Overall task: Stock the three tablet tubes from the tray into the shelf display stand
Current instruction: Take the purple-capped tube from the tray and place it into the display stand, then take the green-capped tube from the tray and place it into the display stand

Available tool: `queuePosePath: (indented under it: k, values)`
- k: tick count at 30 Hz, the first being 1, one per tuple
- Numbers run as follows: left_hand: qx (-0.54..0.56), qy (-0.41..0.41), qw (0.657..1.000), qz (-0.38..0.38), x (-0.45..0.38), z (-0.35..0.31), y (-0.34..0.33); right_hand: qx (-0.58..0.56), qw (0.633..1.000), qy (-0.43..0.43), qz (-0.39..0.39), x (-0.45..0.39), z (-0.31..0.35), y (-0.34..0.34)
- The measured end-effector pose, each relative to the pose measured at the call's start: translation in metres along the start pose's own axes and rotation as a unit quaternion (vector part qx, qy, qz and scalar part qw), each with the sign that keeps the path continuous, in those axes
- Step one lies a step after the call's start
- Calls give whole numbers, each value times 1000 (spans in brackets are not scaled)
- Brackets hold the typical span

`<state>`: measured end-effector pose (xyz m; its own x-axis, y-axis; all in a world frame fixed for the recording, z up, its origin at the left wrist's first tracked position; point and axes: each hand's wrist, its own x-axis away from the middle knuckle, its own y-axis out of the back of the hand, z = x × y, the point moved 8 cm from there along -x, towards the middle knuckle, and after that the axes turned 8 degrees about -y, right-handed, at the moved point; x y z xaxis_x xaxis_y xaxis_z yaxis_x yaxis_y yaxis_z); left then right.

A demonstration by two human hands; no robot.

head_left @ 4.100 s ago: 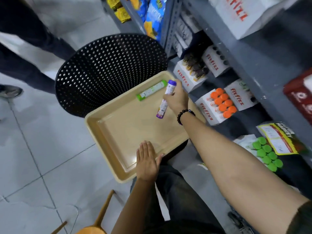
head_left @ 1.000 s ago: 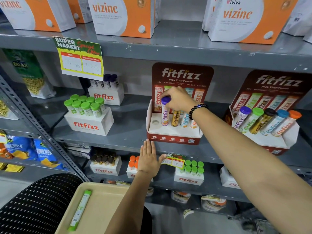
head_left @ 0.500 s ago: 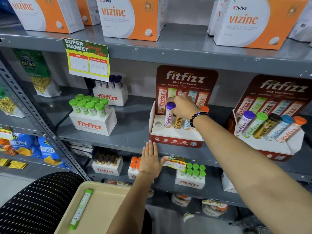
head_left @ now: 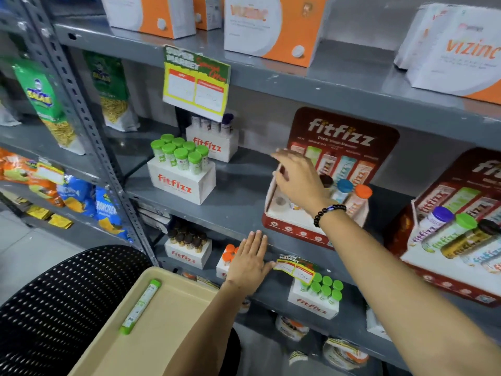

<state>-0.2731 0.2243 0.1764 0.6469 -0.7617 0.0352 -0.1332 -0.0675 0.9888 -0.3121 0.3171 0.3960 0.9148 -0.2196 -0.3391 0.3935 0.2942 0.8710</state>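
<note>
The red fitfizz display stand (head_left: pixel 294 231) sits on the middle shelf. It holds tubes with brown (head_left: pixel 326 181), blue (head_left: pixel 344 185) and orange (head_left: pixel 363 191) caps, and its leftmost hole (head_left: pixel 280 202) shows empty. My right hand (head_left: pixel 296 180) hovers in front of the stand's left half with fingers spread and nothing visible in it; it hides the slots behind it, so no purple tube shows. A green-capped tube (head_left: pixel 141 306) lies alone in the beige tray (head_left: pixel 179 329) at lower left. My left hand (head_left: pixel 249 264) is flat and open at the shelf edge below the stand.
A second, full fitfizz stand (head_left: pixel 461 240) is at the right. White fitfizz boxes of green-capped tubes (head_left: pixel 180 169) stand left of the stand, with more boxes on the shelf below. A black perforated chair back (head_left: pixel 54 308) lies under the tray. Vizinc boxes (head_left: pixel 273 25) fill the top shelf.
My right hand has let go of the purple-capped tube at the stand and opened, lifting slightly up and left. The left hand and the green tube keep their places.
</note>
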Motion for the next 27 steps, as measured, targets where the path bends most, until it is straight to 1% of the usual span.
queuePosePath:
  k: [3, 4, 6, 8, 11, 13, 15, 17, 20, 22, 24, 27]
  values:
    - [32, 26, 998, -51, 31, 12, 2, -23, 998, 49, 13, 11, 39, -37]
    - [60, 45, 997, -34, 45, 18, -8, -33, 997, 62, 18, 16, 52, -50]
    - [97, 70, 992, -30, 79, 31, -35, -52, 994, 82, 42, 28, 77, -80]
    - [112, 110, 987, -18, 120, 40, -69, -62, 989, 99, 86, 42, 100, -116]
    - [129, 197, 972, -10, 175, 47, -111, -64, 975, 133, 165, 68, 130, -171]
    - [156, 256, 954, 0, 202, 45, -139, -53, 961, 159, 222, 87, 144, -207]
    - [202, 315, 927, 9, 224, 42, -164, -29, 945, 181, 271, 107, 154, -242]
    - [219, 368, 904, 18, 240, 40, -181, 2, 928, 203, 313, 128, 158, -274]
    - [238, 422, 874, 35, 253, 34, -205, 53, 886, 240, 392, 162, 156, -323]
    - [236, 442, 865, 21, 255, 32, -211, 82, 859, 263, 432, 181, 151, -354]
    - [238, 452, 860, -1, 255, 31, -213, 98, 844, 277, 449, 194, 146, -383]
    - [195, 448, 872, -38, 255, 29, -213, 107, 833, 301, 452, 208, 146, -418]
